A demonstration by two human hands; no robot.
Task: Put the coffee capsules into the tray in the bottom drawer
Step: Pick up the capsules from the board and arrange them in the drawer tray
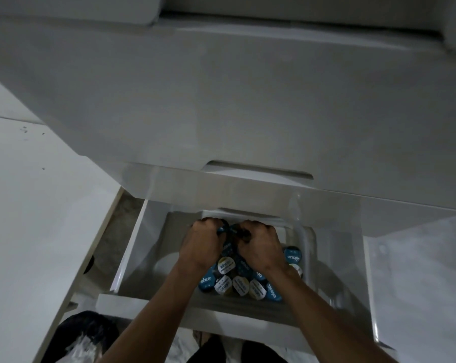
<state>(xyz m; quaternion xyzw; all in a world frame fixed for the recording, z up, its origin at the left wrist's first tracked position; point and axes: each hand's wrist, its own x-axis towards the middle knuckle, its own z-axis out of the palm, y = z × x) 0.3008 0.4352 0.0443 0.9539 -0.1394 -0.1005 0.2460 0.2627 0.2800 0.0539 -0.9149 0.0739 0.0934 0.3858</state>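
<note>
Currently both hands are down in the open bottom drawer [122, 258], side by side at the far end of the tray [291, 233]. Left hand [204, 239] and right hand [258, 241] are each clenched round dark capsules, fingers curled under (exact count hidden by the knuckles). Likely reason: carrying fistfuls to drop them in bulk rather than one by one. The coffee capsules [237, 280] already in the tray lie heaped at its near side, blue and white lids up, between the forearms. Room: bare tray floor to the left of the pile, so releasing there looks easiest. The upper drawer front [247, 113] overhangs the far edge, tight clearance above the knuckles; drawer walls close on left and right.
</note>
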